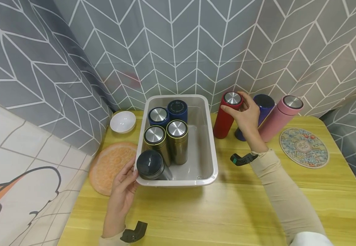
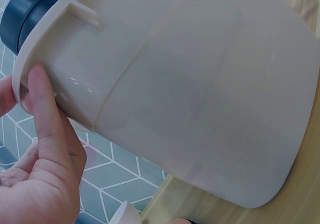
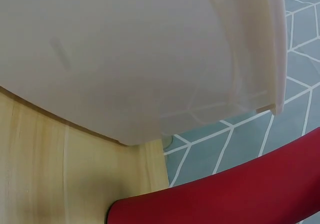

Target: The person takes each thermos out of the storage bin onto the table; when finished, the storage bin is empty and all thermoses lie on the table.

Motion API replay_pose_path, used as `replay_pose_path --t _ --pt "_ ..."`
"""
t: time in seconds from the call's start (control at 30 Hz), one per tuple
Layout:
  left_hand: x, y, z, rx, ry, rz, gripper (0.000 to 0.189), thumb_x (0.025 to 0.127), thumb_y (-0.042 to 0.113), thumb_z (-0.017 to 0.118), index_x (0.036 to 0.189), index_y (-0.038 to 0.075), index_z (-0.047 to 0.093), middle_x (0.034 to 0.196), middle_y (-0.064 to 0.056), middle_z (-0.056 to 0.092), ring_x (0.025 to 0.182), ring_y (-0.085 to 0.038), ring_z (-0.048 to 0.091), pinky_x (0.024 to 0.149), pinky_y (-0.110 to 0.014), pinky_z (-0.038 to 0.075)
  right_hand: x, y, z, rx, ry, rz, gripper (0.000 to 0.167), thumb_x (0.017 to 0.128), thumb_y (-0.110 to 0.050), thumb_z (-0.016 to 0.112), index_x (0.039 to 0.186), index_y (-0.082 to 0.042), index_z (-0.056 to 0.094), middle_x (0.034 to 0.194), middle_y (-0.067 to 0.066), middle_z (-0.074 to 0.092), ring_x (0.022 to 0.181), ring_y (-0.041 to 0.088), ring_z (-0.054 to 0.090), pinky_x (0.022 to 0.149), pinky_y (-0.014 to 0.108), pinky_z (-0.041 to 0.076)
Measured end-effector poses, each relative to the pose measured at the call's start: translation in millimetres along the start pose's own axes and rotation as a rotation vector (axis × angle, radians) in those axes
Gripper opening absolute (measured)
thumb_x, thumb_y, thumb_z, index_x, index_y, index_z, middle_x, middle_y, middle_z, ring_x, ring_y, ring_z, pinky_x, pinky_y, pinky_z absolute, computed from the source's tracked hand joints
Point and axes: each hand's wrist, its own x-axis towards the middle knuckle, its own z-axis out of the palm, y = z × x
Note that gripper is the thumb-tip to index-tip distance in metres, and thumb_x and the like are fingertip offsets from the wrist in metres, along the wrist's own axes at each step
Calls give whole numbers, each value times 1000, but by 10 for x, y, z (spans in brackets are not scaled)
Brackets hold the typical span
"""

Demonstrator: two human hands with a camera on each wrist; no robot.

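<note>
Red bottle (image 1: 222,121) is in the R hand (image 1: 248,115): lid up, base down, long axis approx. vertical w/ a slight slant in the head view. R fingers clamped on it up by the lid, thumb on one side, the others round the far side. Can't tell if its base touches the worktop (image 1: 227,212). R forearm reaches fwd & inward from lower R; black band (image 1: 242,159) at wrist.

Purple-blue bottle (image 1: 267,102) just R of the R fingers, partly hidden by the hand; pink bottle (image 1: 276,123) next to it, lid up; round coaster (image 1: 304,148) further R.

L hand (image 1: 123,188) reaches fwd, fingers pinching the rim of the tub (image 1: 214,150) at its near-L corner, fingertips on the outer wall. Dark bottle (image 1: 149,162) just R of L fingers, inside; four more bottles (image 1: 177,129) beyond it, lids up. Orange mat (image 1: 104,171) just L of L fingers, white bowl (image 1: 123,122) well beyond.
</note>
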Motion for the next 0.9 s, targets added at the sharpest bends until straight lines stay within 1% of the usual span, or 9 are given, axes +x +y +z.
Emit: replay_pose_path --t 0.1,0.17,0.37,0.57,0.63,0.8,0.9 --pt "-2 -5 -2 4 0 -5 47 102 -10 37 138 11 59 115 2 67 100 -5 67 82 -14 59 5 18 -8 2 3 -8 62 73 -13 88 131 -11 63 119 5 70 100 0 65 87 10 53" --pt "-3 -7 -4 6 0 -7 47 102 -10 36 138 11 58 116 2 67 101 -5 67 82 -14 59 6 20 -13 1 -2 -11 62 74 -13 88 131 -11 63 120 5 70 102 0 65 89 10 53" --pt "3 -10 -7 23 -2 -1 47 102 -9 37 139 10 58 118 2 67 103 -5 68 82 -14 59 19 -1 -20 -6 -46 -5 65 76 -11 86 136 -11 60 127 8 67 109 1 64 97 14 53" --pt "17 -4 -9 21 -23 10 47 102 -10 35 140 9 57 121 1 67 105 -6 68 84 -16 59 28 -43 -29 -34 -70 22 67 77 -13 86 138 -12 58 129 9 66 110 2 63 97 15 52" --pt "19 -1 -9 22 -24 10 47 102 -10 35 140 9 57 121 1 67 106 -6 67 84 -15 59 31 -55 -36 -52 -73 34 68 76 -13 86 139 -13 57 132 11 66 113 6 63 100 17 52" --pt "15 -2 -11 28 -20 7 47 102 -10 35 140 9 57 120 2 67 104 -6 68 84 -15 59 21 -81 -48 -86 -83 53 74 77 -15 86 143 -10 53 140 13 62 126 16 60 111 28 49" --pt "9 -4 -9 30 -17 6 47 102 -9 35 140 8 56 119 2 67 103 -6 68 83 -15 59 7 -92 -51 -102 -82 56 76 77 -17 85 144 -9 51 141 13 61 130 19 58 114 31 48"
